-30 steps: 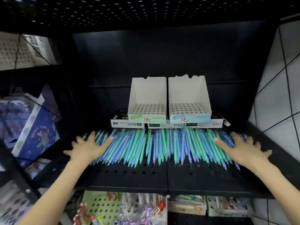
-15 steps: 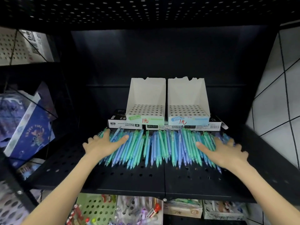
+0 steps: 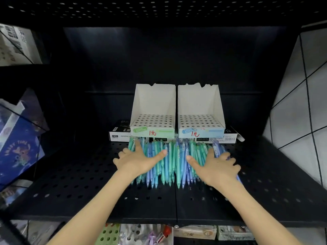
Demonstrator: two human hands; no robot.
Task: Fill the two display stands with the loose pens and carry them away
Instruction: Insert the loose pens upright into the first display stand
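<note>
Teal and blue pens (image 3: 170,165) now lie bunched in a tighter pile between the hands than half a second ago. The left hand (image 3: 139,161) and right hand (image 3: 215,167) have closed in and press its flanks, fingers spread, gripping nothing. Beyond the fingertips, on the black shelf (image 3: 70,183), stand the green-labelled stand (image 3: 153,103) and the blue-labelled stand (image 3: 199,103).

— Teal, green and periwinkle mixed across the pens (image 3: 174,165), mid-frame.
— White with dotted holes for both; green front on the left display stand (image 3: 153,103), pale blue on the right display stand (image 3: 199,103), red marks.
— Black, perforated shelf (image 3: 79,183).
</note>
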